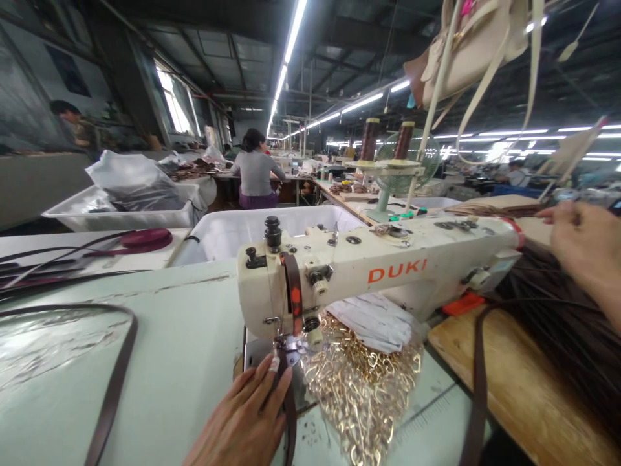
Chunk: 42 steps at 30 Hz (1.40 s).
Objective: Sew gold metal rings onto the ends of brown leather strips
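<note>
My left hand lies flat on the sewing machine bed, fingers stretched out, pressing a dark brown strap that runs under the needle of the cream DUKI sewing machine. My right hand reaches out at the far right, over a heap of dark straps beside the machine's handwheel end. Its fingers are partly cut off by blur and the frame edge. A bag of gold metal chain and clasps sits right of the needle.
A long brown strap loops across the pale green table. White plastic bins stand behind the machine. A wooden board lies at the right. A small fan and thread cones stand behind. A person sits further back, facing away.
</note>
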Each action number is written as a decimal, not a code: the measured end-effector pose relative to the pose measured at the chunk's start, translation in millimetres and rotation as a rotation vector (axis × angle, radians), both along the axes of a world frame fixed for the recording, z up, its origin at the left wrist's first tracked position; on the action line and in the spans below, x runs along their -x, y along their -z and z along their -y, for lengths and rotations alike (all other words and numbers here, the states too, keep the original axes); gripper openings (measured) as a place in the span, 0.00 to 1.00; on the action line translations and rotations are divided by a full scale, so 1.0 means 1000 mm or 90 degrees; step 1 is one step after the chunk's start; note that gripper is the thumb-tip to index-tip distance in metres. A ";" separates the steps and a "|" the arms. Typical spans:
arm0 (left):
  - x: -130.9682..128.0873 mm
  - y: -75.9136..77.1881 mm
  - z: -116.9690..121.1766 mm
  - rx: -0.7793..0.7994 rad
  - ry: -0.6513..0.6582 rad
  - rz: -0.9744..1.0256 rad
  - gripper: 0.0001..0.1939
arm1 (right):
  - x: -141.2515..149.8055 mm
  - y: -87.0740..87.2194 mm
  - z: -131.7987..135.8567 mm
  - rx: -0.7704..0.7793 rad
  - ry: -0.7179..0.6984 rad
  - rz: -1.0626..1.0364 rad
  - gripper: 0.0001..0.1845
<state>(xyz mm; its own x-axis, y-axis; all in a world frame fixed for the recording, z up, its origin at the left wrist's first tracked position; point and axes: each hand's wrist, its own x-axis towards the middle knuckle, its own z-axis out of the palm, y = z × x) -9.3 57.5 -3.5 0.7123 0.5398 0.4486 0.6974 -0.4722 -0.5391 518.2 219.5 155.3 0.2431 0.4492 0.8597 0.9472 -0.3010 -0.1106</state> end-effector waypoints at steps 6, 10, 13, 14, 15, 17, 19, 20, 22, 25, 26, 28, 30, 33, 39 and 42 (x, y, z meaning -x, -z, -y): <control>0.003 0.008 0.001 0.019 0.013 -0.009 0.23 | 0.221 0.062 0.095 0.376 -0.758 0.228 0.14; 0.004 0.018 -0.006 -0.002 0.039 0.002 0.23 | 0.287 0.110 0.101 0.552 -0.819 0.226 0.09; 0.008 0.020 -0.006 0.017 0.055 0.029 0.23 | 0.302 0.116 0.091 0.568 -0.751 0.168 0.24; 0.010 0.019 -0.006 0.049 0.056 0.051 0.22 | 0.305 0.115 0.089 0.569 -0.731 0.149 0.27; 0.012 0.016 -0.005 0.097 0.051 0.086 0.21 | 0.307 0.114 0.090 0.570 -0.716 0.134 0.28; 0.017 0.009 -0.005 0.221 -0.005 0.199 0.16 | 0.313 0.112 0.094 0.570 -0.701 0.126 0.26; 0.021 0.002 -0.009 0.332 -0.110 0.338 0.10 | 0.316 0.113 0.101 0.576 -0.696 0.128 0.22; 0.021 -0.001 -0.012 0.372 -0.163 0.399 0.08 | 0.318 0.114 0.104 0.577 -0.701 0.132 0.20; 0.021 -0.003 -0.021 0.428 -0.228 0.490 0.07 | 0.320 0.118 0.108 0.576 -0.731 0.133 0.16; 0.016 0.000 -0.032 0.473 -0.218 0.565 0.09 | 0.324 0.122 0.109 0.590 -0.784 0.138 0.13; 0.014 0.001 -0.035 0.475 -0.207 0.577 0.10 | 0.326 0.124 0.108 0.605 -0.793 0.145 0.13; 0.010 0.001 -0.038 0.476 -0.191 0.583 0.10 | 0.332 0.126 0.106 0.626 -0.796 0.160 0.12; 0.007 -0.001 -0.039 0.480 -0.186 0.583 0.10 | 0.339 0.129 0.103 0.627 -0.794 0.164 0.11; 0.004 -0.006 -0.038 0.472 -0.193 0.592 0.09 | 0.349 0.134 0.099 0.603 -0.789 0.159 0.12; 0.003 -0.010 -0.038 0.462 -0.188 0.594 0.08 | 0.363 0.150 0.093 0.571 -0.727 0.179 0.17; 0.007 -0.007 -0.039 0.461 -0.180 0.584 0.08 | 0.367 0.155 0.090 0.563 -0.707 0.182 0.18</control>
<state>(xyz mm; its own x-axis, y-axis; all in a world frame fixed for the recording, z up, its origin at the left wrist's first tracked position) -16.2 96.5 3.7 0.1026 0.9616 0.2546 0.8098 -0.2294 0.5400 151.3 129.4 0.0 -0.7068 0.6881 0.1640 0.6904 0.7215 -0.0519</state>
